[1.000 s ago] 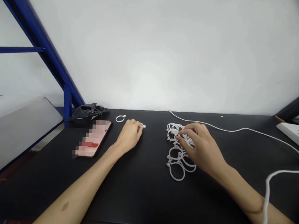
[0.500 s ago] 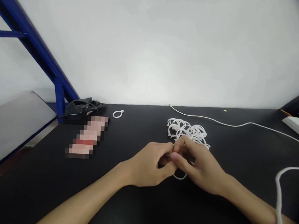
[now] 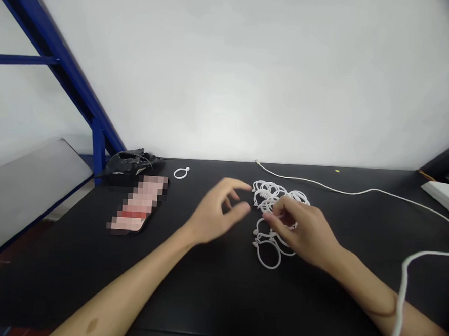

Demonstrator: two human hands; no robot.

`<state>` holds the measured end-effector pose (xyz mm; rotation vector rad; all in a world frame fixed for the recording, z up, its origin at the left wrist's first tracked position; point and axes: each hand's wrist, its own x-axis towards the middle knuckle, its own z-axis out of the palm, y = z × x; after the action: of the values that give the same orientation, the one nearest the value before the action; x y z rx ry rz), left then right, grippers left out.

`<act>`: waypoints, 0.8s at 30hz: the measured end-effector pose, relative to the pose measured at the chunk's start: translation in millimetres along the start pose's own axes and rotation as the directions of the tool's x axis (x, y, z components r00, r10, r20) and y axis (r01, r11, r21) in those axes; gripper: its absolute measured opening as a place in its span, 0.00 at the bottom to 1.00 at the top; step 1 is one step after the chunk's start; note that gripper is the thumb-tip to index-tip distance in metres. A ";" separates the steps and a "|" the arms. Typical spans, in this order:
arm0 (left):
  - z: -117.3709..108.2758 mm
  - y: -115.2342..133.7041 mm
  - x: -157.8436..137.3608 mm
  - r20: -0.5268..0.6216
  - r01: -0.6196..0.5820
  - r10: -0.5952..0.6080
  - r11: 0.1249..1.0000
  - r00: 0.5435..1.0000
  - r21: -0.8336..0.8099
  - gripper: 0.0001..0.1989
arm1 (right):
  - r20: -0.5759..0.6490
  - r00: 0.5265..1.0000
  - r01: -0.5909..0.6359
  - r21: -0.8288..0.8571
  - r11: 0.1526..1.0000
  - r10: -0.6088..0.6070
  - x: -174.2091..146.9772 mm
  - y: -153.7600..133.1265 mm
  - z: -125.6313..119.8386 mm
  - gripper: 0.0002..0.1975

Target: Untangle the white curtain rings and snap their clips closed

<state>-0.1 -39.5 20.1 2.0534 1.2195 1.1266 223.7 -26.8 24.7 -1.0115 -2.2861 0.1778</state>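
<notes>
While one lone white ring [image 3: 187, 169] lies by itself, lots more sit in a messy pile of rings [image 3: 265, 194] on the black bench [image 3: 212, 294]. Make the pile the middle of a clock: that lone white ring is between 9 and 10 o'clock, well away. The left hand [image 3: 216, 210] is at 9 o'clock, just beside the pile. Its fingers are spread apart, and I see nothing in them. The right hand [image 3: 307, 230] is at 4 o'clock, hiding a bit of the pile. Its fingers are bent and close together by the rings, but I can't tell if they pinch one. At 6 o'clock are a few looser rings [image 3: 268, 267]. A pink phone [image 3: 144, 196], mostly blurred, is far off at 9 o'clock, and a white cord [image 3: 303, 179] runs past 1 o'clock. Since so many rings are bunched up, I think only a little is done and most is left.
</notes>
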 end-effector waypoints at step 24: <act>-11.7 -0.7 -0.1 0.008 0.110 -0.120 0.934 0.993 0.341 0.06 | -0.087 0.996 0.020 -0.065 0.998 -0.026 1.5 -0.6 -1.3 0.08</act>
<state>-10.3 -39.2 25.8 2.1996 1.5901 0.8752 223.2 -26.3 26.7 -1.0045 -2.2351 0.0495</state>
